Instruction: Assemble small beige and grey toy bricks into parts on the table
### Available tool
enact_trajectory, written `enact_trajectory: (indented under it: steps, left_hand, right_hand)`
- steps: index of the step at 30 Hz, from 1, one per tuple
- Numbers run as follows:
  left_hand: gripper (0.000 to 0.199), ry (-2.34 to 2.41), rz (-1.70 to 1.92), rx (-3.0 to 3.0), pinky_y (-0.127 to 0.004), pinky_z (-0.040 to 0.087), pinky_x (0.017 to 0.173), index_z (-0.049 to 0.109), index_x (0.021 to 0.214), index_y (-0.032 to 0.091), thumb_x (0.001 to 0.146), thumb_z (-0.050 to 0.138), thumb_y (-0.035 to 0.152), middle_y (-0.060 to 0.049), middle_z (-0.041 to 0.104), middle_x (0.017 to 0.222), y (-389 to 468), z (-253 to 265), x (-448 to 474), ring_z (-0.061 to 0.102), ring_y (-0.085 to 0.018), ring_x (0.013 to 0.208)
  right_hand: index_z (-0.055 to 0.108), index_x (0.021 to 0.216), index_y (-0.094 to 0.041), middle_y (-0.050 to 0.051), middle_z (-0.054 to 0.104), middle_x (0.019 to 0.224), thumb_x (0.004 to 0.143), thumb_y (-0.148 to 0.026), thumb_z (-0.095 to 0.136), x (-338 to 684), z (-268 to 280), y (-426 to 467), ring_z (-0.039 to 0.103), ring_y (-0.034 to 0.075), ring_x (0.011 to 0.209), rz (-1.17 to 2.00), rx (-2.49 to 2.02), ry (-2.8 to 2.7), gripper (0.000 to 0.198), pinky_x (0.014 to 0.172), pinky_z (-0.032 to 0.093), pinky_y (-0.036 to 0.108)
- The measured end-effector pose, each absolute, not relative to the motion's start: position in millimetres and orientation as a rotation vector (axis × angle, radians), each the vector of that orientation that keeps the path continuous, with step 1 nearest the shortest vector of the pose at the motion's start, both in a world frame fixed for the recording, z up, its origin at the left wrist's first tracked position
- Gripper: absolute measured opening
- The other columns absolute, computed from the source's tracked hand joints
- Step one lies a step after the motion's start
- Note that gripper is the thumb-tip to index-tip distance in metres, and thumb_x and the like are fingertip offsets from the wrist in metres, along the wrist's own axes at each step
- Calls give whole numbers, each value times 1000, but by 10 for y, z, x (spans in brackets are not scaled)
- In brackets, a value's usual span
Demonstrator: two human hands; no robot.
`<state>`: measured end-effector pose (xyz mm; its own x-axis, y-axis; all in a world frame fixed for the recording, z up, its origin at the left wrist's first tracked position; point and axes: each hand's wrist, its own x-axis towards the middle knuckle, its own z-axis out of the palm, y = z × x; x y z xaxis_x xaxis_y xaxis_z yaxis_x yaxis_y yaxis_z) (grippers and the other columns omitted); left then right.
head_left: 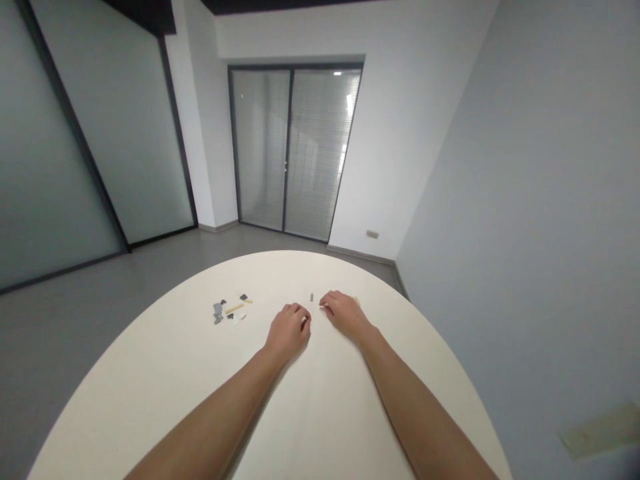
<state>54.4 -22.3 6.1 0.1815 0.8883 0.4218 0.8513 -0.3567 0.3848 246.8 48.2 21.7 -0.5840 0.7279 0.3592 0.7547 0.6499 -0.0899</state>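
Observation:
My left hand rests over the middle of the round white table, its fingers curled in and the thumb close to the fingertips. Whatever they hold, if anything, is too small to make out. Just to the right, my right hand has its fingertips drawn together near the tabletop. A tiny pale spot shows at those fingertips, but I cannot tell what it is. Between and slightly beyond both hands lies a small grey piece, touched by neither. Something yellowish shows partly behind my right hand.
Left of my hands lies a loose group of small parts: a light grey piece, a long yellow strip, a dark piece and several others. The table's curved far edge faces a glass door. A wall stands on the right.

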Motion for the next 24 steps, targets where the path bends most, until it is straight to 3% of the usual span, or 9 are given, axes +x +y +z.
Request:
enact_trajectory:
  steps: [7,14,24]
  left_hand:
    - [18,1748,885,2360,-33,44,92,68,96,20,91,51,20,-7,67,104,-260,94,548,56,-21,103]
    - [25,1984,721,2300,-33,46,90,68,104,19,93,47,26,-10,66,112,-291,246,394,58,-23,107]
    - [30,2437,68,1840,-38,50,78,71,105,20,89,52,37,-15,71,114,-200,927,-548,65,-33,104]
  right_hand:
    - [69,103,-19,6,69,107,94,-10,48,2395,112,258,61,17,104,88,-1252,-2375,25,91,45,28]
    - [68,117,-19,8,65,127,97,-21,45,2463,41,72,55,19,123,261,-1168,-2311,31,109,39,36]
    - [70,113,-20,8,66,125,95,-21,49,2481,4,93,58,20,120,306,-1147,-2260,28,108,41,37]
